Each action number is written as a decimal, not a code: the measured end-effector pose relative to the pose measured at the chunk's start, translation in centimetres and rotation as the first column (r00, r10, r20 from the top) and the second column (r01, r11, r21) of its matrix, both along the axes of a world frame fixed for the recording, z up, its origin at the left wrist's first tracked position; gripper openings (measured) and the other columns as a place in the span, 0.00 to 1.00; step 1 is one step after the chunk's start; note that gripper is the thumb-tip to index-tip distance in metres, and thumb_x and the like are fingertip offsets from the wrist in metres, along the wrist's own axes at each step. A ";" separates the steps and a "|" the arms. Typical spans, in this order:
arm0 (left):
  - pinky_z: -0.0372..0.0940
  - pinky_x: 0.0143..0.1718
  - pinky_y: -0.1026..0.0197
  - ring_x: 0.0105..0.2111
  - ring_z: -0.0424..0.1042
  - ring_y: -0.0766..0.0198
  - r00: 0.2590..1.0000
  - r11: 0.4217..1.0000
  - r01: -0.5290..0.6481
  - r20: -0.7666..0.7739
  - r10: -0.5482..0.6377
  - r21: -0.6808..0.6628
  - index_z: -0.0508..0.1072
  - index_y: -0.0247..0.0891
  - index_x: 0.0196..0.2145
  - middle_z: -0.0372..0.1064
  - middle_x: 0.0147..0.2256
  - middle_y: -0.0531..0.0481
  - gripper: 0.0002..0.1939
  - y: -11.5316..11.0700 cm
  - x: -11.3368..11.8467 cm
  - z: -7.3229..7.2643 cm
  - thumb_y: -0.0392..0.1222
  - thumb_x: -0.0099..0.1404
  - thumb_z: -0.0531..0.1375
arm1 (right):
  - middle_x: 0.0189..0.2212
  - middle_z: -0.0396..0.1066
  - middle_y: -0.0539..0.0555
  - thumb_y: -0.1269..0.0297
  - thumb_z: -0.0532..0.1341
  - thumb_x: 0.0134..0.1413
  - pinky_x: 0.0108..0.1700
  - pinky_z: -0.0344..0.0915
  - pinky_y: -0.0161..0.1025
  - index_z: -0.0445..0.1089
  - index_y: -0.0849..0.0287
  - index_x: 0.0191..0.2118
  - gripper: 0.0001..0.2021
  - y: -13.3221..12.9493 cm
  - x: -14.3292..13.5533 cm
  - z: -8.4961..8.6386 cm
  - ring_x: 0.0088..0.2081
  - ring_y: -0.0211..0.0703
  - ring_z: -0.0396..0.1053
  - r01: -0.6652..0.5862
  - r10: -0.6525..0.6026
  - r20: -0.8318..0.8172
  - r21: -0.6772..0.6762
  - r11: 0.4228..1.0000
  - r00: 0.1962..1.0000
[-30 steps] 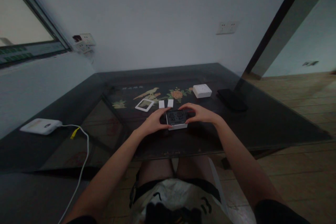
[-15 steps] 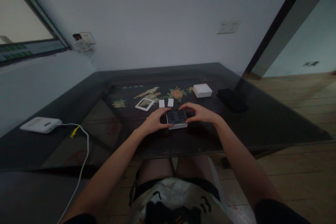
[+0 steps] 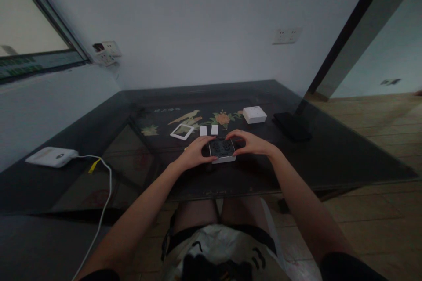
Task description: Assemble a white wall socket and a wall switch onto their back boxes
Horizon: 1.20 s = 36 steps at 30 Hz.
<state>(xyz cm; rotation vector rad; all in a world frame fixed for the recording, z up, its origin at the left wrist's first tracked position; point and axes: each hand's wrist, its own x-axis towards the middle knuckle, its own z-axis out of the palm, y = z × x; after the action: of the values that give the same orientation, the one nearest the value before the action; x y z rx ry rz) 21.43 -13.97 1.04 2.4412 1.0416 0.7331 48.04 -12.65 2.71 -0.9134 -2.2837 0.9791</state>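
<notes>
A small square piece with a black patterned top and white sides (image 3: 222,148) rests on the dark table near its front edge. My left hand (image 3: 198,151) grips its left side, thumb at the near corner and fingers at the far one. On the right side my right hand (image 3: 247,142) holds it the same way. Just beyond it lie two small white rectangular pieces (image 3: 203,131) (image 3: 214,130). A white square frame (image 3: 182,131) is flat on the table to their left.
At the back right sits a white box-shaped piece (image 3: 254,114), with a black flat object (image 3: 291,126) beside it. A white device (image 3: 52,157) with a white cable (image 3: 110,180) and yellow tag lies far left. Wall sockets (image 3: 286,36) are above the table.
The black top now sits flatter and more squarely within the white sides, and less of the white front shows. Both hands keep their hold in nearly the same place.
</notes>
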 end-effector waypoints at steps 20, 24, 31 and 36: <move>0.58 0.58 0.50 0.56 0.62 0.53 1.000 1.000 -0.004 0.031 0.004 0.008 0.61 0.40 0.58 0.63 0.56 0.42 0.29 0.5 -0.6 -0.1 0.52 0.62 0.59 | 0.41 0.72 0.57 0.57 0.62 0.52 0.42 0.67 0.44 0.71 0.58 0.45 0.16 2.4 -0.6 -1.3 0.41 0.46 0.70 0.347 -0.340 -0.080 0.097 0.933 0.937; 0.60 0.56 0.51 0.53 0.66 0.55 0.994 0.993 -0.072 0.090 0.064 0.090 0.66 0.39 0.53 0.67 0.52 0.43 0.20 1.0 -0.6 -0.4 0.47 0.65 0.56 | 0.31 0.73 0.53 0.66 0.65 0.48 0.38 0.64 0.37 0.73 0.60 0.41 0.11 5.7 -2.1 -2.7 0.33 0.41 0.69 0.537 -0.571 0.140 0.220 0.815 0.809; 0.65 0.47 0.54 0.43 0.71 0.58 0.965 0.962 -0.224 0.173 0.196 0.158 0.71 0.37 0.44 0.72 0.41 0.44 0.11 1.7 -0.9 -0.7 0.37 0.65 0.54 | 0.31 0.71 0.55 0.68 0.66 0.47 0.37 0.60 0.39 0.72 0.60 0.29 0.03 8.1 -4.2 -4.7 0.36 0.46 0.68 0.636 -0.690 0.143 0.291 0.715 0.710; 0.65 0.46 0.56 0.42 0.71 0.60 0.948 0.951 -0.262 0.227 0.223 0.162 0.72 0.37 0.41 0.72 0.39 0.45 0.10 2.5 -0.7 -0.2 0.33 0.63 0.54 | 0.29 0.71 0.54 0.67 0.63 0.52 0.34 0.60 0.36 0.71 0.61 0.30 0.03 7.3 -4.4 -3.5 0.32 0.42 0.67 0.598 -0.639 0.044 0.307 0.740 0.768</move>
<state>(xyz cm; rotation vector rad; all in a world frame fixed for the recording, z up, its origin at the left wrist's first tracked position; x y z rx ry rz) 20.70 -11.45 0.82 2.3481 1.2537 1.1913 43.64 -5.39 -0.74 -1.5195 -1.9186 0.2909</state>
